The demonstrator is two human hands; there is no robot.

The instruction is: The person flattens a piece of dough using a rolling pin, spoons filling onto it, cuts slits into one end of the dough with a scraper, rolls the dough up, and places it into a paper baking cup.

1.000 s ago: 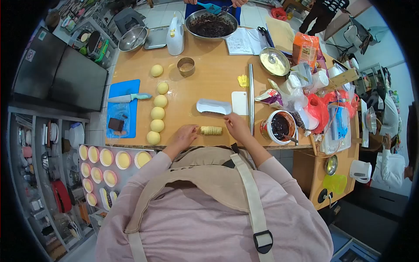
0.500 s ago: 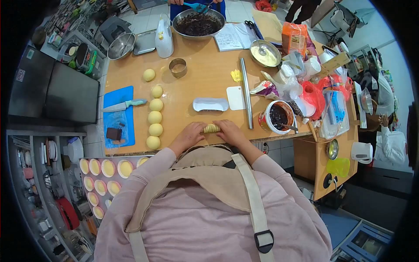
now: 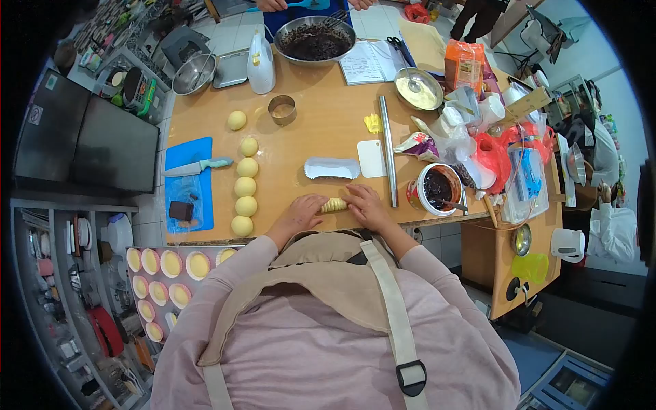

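Note:
A ridged, pale yellow dough roll [image 3: 334,204] lies on the table near its front edge. My left hand [image 3: 301,213] holds the roll's left end, fingers curled together. At the other end, the fingers of my right hand [image 3: 367,207] rest against the dough, and the ridged middle shows between both hands. Just beyond the roll is a white fluted paper loaf case [image 3: 332,168]. To the left runs a line of several round dough balls [image 3: 245,186].
A knife [image 3: 198,167] and dark block [image 3: 180,210] lie on a blue board [image 3: 205,147]. Rightward are a metal tube [image 3: 389,150], a tub of dark filling [image 3: 437,187] and plastic bags [image 3: 490,154]. Across the table, a person's hands [image 3: 272,5] are above a mixing bowl [image 3: 316,39].
My hands have moved slightly apart, so more of the dough roll shows. Across the table, the person's hands and blue spatula have shifted, and a whisk now shows at the bowl.

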